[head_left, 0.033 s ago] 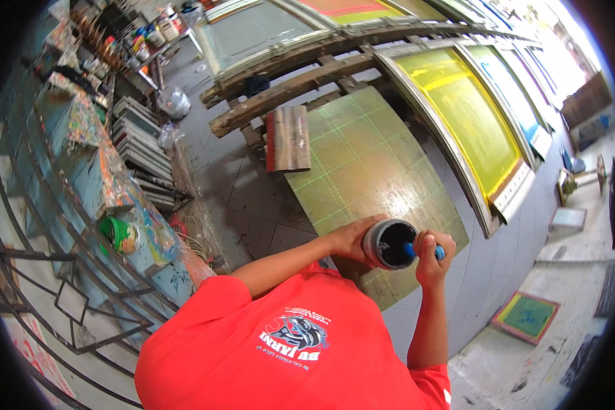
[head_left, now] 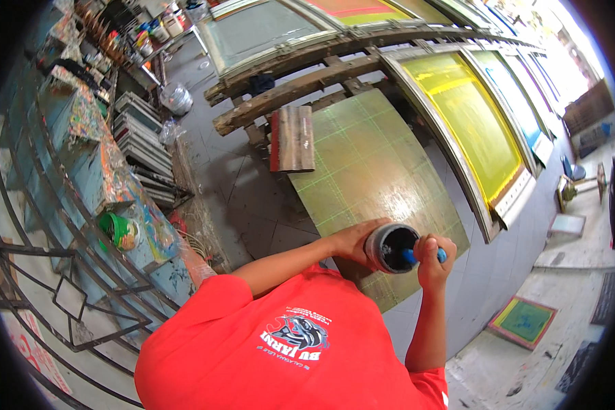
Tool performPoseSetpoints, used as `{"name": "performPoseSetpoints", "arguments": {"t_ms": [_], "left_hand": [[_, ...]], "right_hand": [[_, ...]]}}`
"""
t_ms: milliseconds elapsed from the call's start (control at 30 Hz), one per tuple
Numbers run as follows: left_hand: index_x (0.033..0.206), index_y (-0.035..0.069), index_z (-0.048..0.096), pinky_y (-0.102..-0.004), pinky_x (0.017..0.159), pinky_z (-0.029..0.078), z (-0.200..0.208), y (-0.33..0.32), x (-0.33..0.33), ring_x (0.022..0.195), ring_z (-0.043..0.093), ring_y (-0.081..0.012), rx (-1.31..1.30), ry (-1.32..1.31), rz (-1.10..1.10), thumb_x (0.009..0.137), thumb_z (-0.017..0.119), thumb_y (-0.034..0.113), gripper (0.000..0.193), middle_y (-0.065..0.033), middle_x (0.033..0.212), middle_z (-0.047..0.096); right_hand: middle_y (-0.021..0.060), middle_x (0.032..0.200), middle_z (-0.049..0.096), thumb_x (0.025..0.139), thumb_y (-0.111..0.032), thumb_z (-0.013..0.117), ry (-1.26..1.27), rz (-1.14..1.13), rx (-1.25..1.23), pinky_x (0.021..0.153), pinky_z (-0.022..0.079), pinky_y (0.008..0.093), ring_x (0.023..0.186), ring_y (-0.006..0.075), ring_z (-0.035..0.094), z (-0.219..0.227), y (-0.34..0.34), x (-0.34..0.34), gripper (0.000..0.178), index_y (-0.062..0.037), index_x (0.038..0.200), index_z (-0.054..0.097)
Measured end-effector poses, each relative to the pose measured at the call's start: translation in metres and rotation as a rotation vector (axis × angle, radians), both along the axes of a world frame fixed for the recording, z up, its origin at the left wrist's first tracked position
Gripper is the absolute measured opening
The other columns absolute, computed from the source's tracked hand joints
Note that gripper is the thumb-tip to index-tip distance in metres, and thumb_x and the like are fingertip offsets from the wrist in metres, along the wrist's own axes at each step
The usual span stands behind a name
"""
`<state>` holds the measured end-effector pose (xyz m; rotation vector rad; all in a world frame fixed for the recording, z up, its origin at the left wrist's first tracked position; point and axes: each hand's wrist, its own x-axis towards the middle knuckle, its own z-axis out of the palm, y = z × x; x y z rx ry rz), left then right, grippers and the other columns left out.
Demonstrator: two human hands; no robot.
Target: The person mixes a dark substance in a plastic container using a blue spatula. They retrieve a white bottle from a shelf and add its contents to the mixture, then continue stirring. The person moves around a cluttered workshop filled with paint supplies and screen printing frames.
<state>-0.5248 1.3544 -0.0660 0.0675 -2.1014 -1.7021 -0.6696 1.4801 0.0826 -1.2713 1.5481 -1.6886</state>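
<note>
My left hand (head_left: 357,240) wraps round the side of a round grey tub (head_left: 372,251) that is dark inside. The tub is held over the near part of a greenish board (head_left: 348,160) marked with bright green grid lines. In a closed fist, my right hand (head_left: 433,261) grips a blue-handled tool (head_left: 442,255) that reaches over the rim into the tub. Its working end is hidden in the dark opening. Toward the board's far left corner lies a wooden squeegee-like block (head_left: 294,139) with a red strip along its left edge.
A framed yellow screen (head_left: 465,116) stands to the right of the board, with more frames beyond. Wooden beams (head_left: 294,92) run along the far side. On the left are a paint-smeared bench (head_left: 164,239), a green tub (head_left: 116,230), stacked frames (head_left: 143,150) and black metal railings (head_left: 68,301).
The whole picture has shifted very slightly. Both hands keep the same grips on the tub and the blue-handled tool.
</note>
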Motion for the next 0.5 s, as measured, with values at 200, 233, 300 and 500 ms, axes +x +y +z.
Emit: {"name": "performPoseSetpoints", "arguments": {"t_ms": [200,233,300,500], "left_hand": [[0.144,0.006,0.039,-0.0409,0.107,0.041,0.005,-0.009,0.003,0.124,0.052,-0.0345,-0.012,-0.033,-0.059,0.050,0.095,0.033,0.113,-0.0194,0.133,0.053],[0.144,0.006,0.039,-0.0414,0.106,0.042,0.006,-0.010,0.002,0.123,0.053,-0.0347,-0.023,0.002,-0.062,0.052,0.095,0.031,0.111,-0.0193,0.132,0.053],[0.143,0.006,0.039,-0.0423,0.104,0.044,0.007,-0.013,-0.002,0.122,0.054,-0.0353,-0.052,0.066,-0.065,0.056,0.093,0.029,0.105,-0.0191,0.131,0.055],[0.139,0.005,0.043,-0.0439,0.099,0.045,0.002,-0.019,0.001,0.116,0.056,-0.0371,-0.009,0.140,-0.018,0.056,0.091,0.027,0.098,-0.0192,0.124,0.058]], "right_hand": [[-0.0031,0.055,0.026,0.100,-0.043,0.057,-0.392,0.091,-0.134,0.045,0.019,0.0299,0.046,0.0089,0.023,0.008,-0.016,0.009,0.053,-0.0126,0.064,0.033],[-0.0033,0.055,0.025,0.100,-0.044,0.057,-0.366,0.019,-0.195,0.045,0.019,0.0297,0.046,0.0089,0.022,0.005,-0.019,0.012,0.053,-0.0130,0.064,0.033],[-0.0034,0.059,0.021,0.100,-0.048,0.055,-0.263,-0.227,-0.301,0.046,0.018,0.0285,0.046,0.0086,0.020,0.005,-0.024,0.013,0.055,-0.0137,0.065,0.030],[-0.0021,0.056,0.027,0.102,-0.045,0.053,0.043,-0.212,-0.297,0.045,0.021,0.0284,0.046,0.0093,0.026,0.005,-0.015,0.001,0.056,-0.0107,0.063,0.032]]}}
